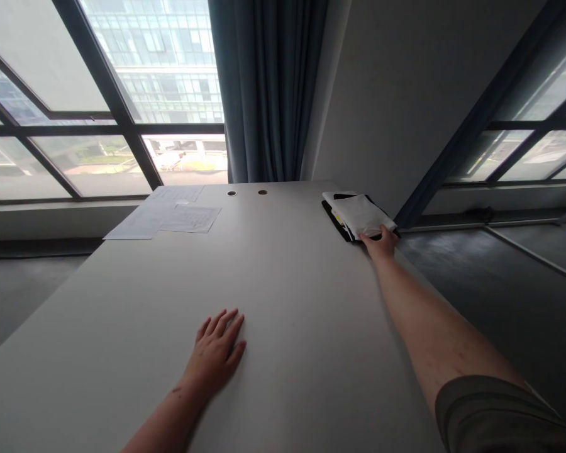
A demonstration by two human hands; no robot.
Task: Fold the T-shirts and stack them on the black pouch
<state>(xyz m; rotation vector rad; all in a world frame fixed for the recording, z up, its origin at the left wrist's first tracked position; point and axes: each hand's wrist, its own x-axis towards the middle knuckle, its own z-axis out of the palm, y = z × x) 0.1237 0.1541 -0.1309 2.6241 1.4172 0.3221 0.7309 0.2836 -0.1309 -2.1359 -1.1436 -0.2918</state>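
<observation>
Far right on the white table (283,264) lies a small stack: a white folded item (358,212), cloth or plastic, on top of flat black pieces (336,221). A bit of yellow shows at the stack's left side. My right hand (382,243) reaches out to it and grips the near edge of the white folded item, thumb and fingers on either side of its corner; the fingertips are partly hidden. Nearer to me, my left hand (219,352) rests flat on the tabletop, fingers spread, holding nothing.
Several white paper sheets (188,219) lie at the table's far left corner. Two round cable holes (232,194) sit near the back edge. Behind stand a blue-grey curtain (268,94), a wall pillar (396,94) and windows. Grey floor (476,270) lies beyond the right edge.
</observation>
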